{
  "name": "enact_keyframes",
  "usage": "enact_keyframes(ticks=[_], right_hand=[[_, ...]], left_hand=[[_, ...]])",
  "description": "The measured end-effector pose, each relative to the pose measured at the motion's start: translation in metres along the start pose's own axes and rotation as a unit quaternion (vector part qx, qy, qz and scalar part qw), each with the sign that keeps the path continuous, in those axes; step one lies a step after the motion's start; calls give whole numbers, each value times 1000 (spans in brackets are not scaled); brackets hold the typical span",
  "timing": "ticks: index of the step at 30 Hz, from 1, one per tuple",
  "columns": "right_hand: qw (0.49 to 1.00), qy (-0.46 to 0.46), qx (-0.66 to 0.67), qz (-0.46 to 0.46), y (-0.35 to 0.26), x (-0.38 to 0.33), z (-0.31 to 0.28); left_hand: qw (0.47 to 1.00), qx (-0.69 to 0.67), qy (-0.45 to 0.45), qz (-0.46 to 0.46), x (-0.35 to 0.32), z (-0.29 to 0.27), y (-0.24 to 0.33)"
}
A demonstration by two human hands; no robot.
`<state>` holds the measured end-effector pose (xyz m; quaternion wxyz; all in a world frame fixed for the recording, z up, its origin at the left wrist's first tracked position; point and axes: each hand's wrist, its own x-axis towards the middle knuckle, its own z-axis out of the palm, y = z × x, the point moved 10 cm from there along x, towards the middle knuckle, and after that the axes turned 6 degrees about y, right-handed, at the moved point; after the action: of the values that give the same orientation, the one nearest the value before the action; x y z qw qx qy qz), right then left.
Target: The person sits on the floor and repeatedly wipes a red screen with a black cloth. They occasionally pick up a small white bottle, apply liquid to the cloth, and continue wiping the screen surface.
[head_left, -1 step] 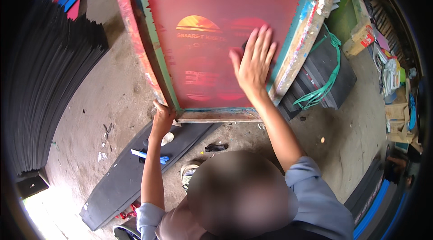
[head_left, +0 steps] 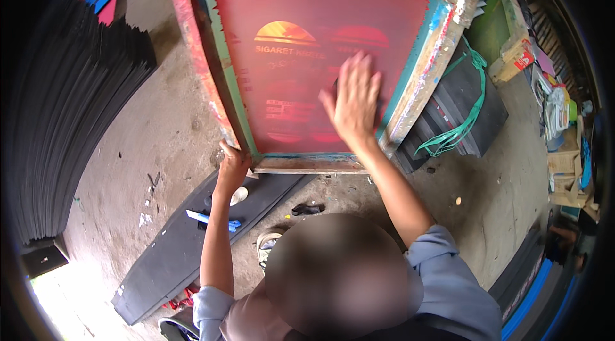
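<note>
A wooden screen-printing frame (head_left: 419, 94) with red mesh (head_left: 301, 78) stands tilted before me, paint-stained along its rails. Pale printed shapes show on the mesh. My left hand (head_left: 232, 168) is closed round the frame's lower left corner. Against the right half of the mesh lies my right hand (head_left: 354, 100), fingers stretched out and slightly blurred by motion. A small dark patch peeks out beside its thumb; what it is I cannot make out. Below my left hand, a blue-handled cutter (head_left: 221, 220) and a round white thing (head_left: 238, 195) lie on a dark sheet (head_left: 170, 254).
A tall stack of black sheets (head_left: 61, 116) rises at the left. Dark blocks tied with green twine (head_left: 458, 129) sit right of the frame. Boxes (head_left: 567, 168) and bags line the right side. A dark scrap (head_left: 307, 209) lies on the concrete floor (head_left: 160, 142).
My right hand has slid down and a little left over the mesh. The frame has shifted very slightly to the right at its top; my left hand keeps its hold.
</note>
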<state>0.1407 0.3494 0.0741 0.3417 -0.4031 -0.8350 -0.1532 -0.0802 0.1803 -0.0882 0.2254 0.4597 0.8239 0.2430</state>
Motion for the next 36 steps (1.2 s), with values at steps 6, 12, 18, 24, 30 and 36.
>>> enact_keyframes(ticks=[6,12,18,24,30,36], right_hand=[[942,-214,-52,-254,-47,-124,58],[999,48,-9,-2,-22,57,-10],[892,-166,32,-420,-131,-108,55],[885,-96,274,-364,-115,-33,15],[915,33,396,-64,-116,45,-50],[883,-201,419,-65,-184,-106,-5]], left_hand=[[1000,-11,-19,-7,2,4,16],[999,-38,12,10,4,-3,12],[999,-24,5,29,2,-3,7],[987,-77,111,86,-43,-94,31],[945,-215,241,-56,-128,-174,-43],[934,-123,262,-206,-210,-118,-141]])
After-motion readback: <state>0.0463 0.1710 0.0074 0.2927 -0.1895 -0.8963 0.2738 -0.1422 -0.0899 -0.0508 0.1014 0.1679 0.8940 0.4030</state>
